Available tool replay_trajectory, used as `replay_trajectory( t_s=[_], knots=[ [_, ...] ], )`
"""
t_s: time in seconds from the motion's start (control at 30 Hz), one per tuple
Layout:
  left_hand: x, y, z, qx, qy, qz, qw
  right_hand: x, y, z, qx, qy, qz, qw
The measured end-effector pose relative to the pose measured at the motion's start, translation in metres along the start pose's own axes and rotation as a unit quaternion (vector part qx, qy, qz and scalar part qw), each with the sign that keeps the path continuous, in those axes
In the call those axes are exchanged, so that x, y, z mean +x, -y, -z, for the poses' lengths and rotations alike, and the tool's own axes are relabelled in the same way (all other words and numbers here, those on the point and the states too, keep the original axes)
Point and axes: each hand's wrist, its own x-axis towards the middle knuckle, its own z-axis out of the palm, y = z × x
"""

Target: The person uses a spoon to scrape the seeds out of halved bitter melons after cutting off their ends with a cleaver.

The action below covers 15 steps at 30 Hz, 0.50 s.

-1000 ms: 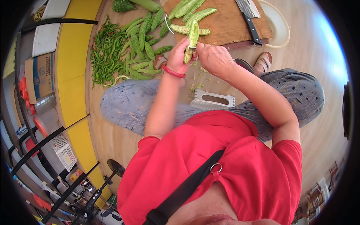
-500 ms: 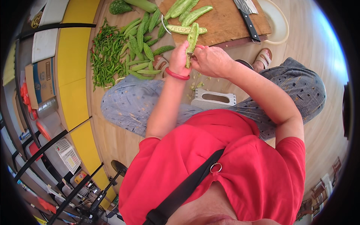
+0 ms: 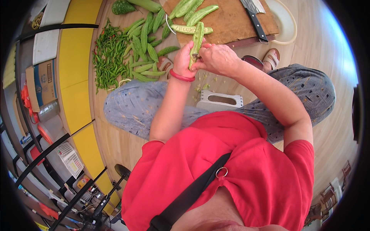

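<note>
Since the earlier pictures the halved bitter gourd (image 3: 197,41) has stayed upright between both hands, though it now stands a little straighter and nearer the wooden cutting board (image 3: 231,23); the hands have hardly shifted.

The left hand (image 3: 184,57), with a red bangle (image 3: 182,77) at its wrist, has its fingers (image 3: 189,48) curled narrowly around the lower part of the gourd, gripping it from the left. The right hand (image 3: 217,58) presses in from the other side, its fingers bent close against the cut face; something small and metallic shows between them, too hidden to name.

The gourd is a long, pale green half, ridged on the outside, its hollowed inner face turned toward the right fingers. Its tip rises above the fingers and overlaps the board's near edge. Below the fingers, pale scraps (image 3: 204,82) lie scattered on the floor beside a white plastic stool (image 3: 219,101). Beyond the fingers, more gourd halves (image 3: 192,11) and a cleaver (image 3: 254,17) rest on the board; left of them lies a heap of whole gourds (image 3: 144,42) and green chillies (image 3: 108,57).
</note>
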Motion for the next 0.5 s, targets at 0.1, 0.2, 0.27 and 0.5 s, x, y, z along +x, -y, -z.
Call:
replay_trajectory(
  t_s=[0.1,0.2,0.27,0.5],
  knots=[
    [0.002,0.000,0.007,-0.047,0.086,0.013,0.995,0.000,0.001,0.000,-0.021,-0.015,0.001,1.000],
    [0.006,0.002,0.015,-0.044,0.060,0.008,0.997,0.001,0.002,0.000,-0.032,-0.010,-0.002,0.999],
    [0.008,0.003,0.015,-0.035,0.052,0.000,0.998,0.001,0.000,-0.003,-0.038,-0.034,0.015,0.999],
    [0.011,-0.003,0.011,-0.075,0.036,0.017,0.996,0.001,-0.003,-0.013,-0.038,-0.076,0.029,0.996]
  ],
)
